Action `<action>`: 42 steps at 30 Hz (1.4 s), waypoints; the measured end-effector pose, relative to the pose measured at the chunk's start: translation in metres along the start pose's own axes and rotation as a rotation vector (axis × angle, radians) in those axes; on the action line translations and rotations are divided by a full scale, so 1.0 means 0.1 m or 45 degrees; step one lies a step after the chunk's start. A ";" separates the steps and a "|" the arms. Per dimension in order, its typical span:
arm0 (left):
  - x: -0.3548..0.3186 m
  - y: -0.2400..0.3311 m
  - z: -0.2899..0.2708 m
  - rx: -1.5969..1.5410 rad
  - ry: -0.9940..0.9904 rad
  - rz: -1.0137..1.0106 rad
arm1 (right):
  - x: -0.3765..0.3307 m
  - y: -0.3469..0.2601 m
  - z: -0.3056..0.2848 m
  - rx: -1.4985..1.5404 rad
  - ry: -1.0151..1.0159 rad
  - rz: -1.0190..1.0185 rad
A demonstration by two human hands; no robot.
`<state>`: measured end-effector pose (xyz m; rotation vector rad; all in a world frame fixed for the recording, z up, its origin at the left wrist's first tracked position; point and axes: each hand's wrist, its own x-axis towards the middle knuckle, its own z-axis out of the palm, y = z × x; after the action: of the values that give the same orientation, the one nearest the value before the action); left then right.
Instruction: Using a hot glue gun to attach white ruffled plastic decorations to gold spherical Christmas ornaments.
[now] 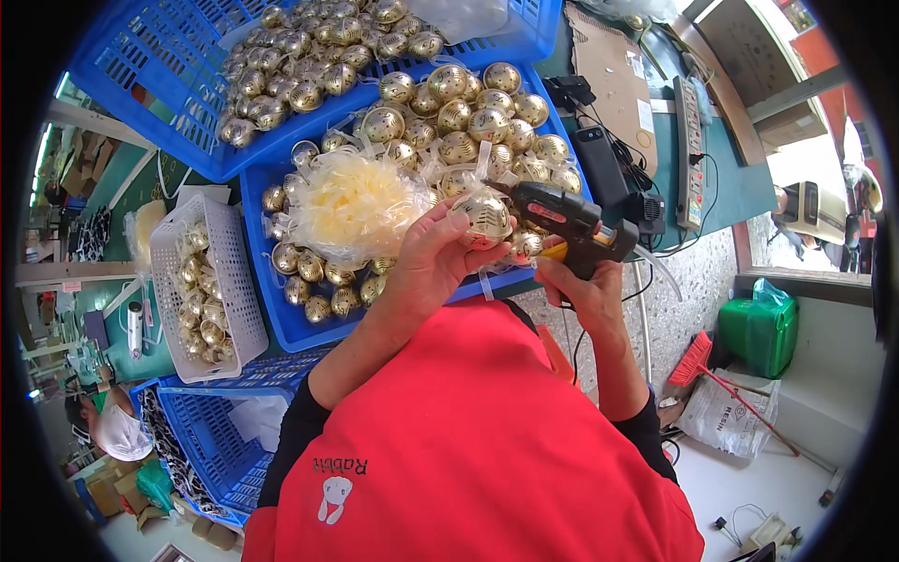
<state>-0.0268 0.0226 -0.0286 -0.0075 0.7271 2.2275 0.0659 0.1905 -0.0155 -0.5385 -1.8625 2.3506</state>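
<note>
My left hand (433, 255) grips a shiny gold ball ornament (487, 225) between thumb and fingers, above the near side of a blue crate (272, 330). A clear strip (482, 161) stands up from the ball's top. Wrapped round the handle of a black glue gun (569, 221), my right hand (592, 298) holds it level, its nozzle close to the top of the ball. Whether the tip touches is too small to tell. From the gun's back end sticks a pale glue stick (661, 272). A bag of pale yellow pieces (348, 201) lies in the crate among many gold balls (454, 114).
Another blue crate (154, 70) with gold balls stands behind. To the left are a white basket (251, 332) of balls and a lower blue crate (201, 440). A power strip (688, 159), cords and cardboard (609, 66) lie on the right. A person (120, 433) is at far left.
</note>
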 end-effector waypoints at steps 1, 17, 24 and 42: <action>0.00 0.00 -0.01 0.000 0.001 -0.001 | 0.00 0.00 0.00 0.000 0.009 0.029; 0.00 0.03 -0.04 0.109 -0.043 0.047 | -0.01 0.09 -0.01 -0.007 0.010 0.105; 0.02 0.00 -0.23 0.142 -0.085 0.129 | -0.01 0.07 0.04 -0.045 -0.044 0.115; -0.96 0.36 -0.70 -0.050 0.128 0.336 | 0.08 0.08 0.05 -0.053 0.024 0.044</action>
<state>0.0007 -0.0972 -0.0471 -0.0462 0.7759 2.5079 0.0583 0.1862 -0.0235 -0.6000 -1.9126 2.3245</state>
